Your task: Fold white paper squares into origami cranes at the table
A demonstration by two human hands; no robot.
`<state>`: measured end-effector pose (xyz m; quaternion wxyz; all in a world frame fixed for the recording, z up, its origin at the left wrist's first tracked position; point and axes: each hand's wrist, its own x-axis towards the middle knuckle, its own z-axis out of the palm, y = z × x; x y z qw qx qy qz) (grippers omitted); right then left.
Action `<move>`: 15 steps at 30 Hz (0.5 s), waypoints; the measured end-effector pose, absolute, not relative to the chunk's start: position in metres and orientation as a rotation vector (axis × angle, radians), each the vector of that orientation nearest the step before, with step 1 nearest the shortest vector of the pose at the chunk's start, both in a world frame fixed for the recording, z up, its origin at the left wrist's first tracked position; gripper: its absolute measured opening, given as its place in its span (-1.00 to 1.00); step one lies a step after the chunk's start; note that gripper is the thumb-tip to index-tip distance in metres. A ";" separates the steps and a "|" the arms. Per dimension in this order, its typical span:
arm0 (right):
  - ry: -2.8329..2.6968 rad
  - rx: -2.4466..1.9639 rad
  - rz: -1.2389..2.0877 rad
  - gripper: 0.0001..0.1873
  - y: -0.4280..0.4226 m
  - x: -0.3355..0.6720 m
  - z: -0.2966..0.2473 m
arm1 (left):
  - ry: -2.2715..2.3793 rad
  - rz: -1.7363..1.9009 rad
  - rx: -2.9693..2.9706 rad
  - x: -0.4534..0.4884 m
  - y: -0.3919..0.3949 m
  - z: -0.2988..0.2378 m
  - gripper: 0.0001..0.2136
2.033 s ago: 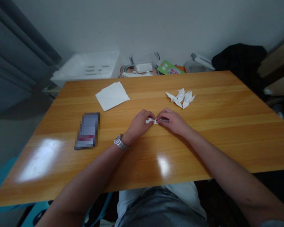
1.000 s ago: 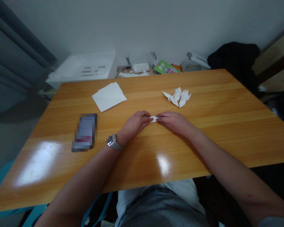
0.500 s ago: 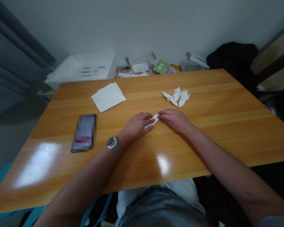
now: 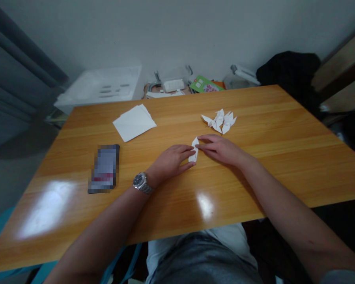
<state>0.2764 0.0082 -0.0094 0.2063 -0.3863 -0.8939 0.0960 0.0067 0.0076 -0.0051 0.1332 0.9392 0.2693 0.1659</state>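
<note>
White slotted tray seen beyond far-left corner of glossy wood-grain table. Narrow, pointed folded paper lying midway between near and far edges, touched by left hand and right hand, fingers spread.

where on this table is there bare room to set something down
Widest: the table right of the origami cranes, beyond the right forearm. Smaller: between paper sheets and cranes. Crowded: the centre, where the left hand and right hand both touch the folded paper.
</note>
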 end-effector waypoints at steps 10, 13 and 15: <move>-2.533 -1.089 0.344 -0.62 -0.002 0.277 0.003 | 0.803 0.470 2.723 0.009 0.005 -0.003 -0.64; -2.522 -1.116 0.373 -0.65 -0.003 0.276 0.003 | 0.800 0.463 2.710 0.009 0.005 -0.004 -0.62; -2.516 -1.130 0.380 -0.66 -0.003 0.276 0.002 | 0.805 0.448 2.712 0.008 0.005 -0.004 -0.60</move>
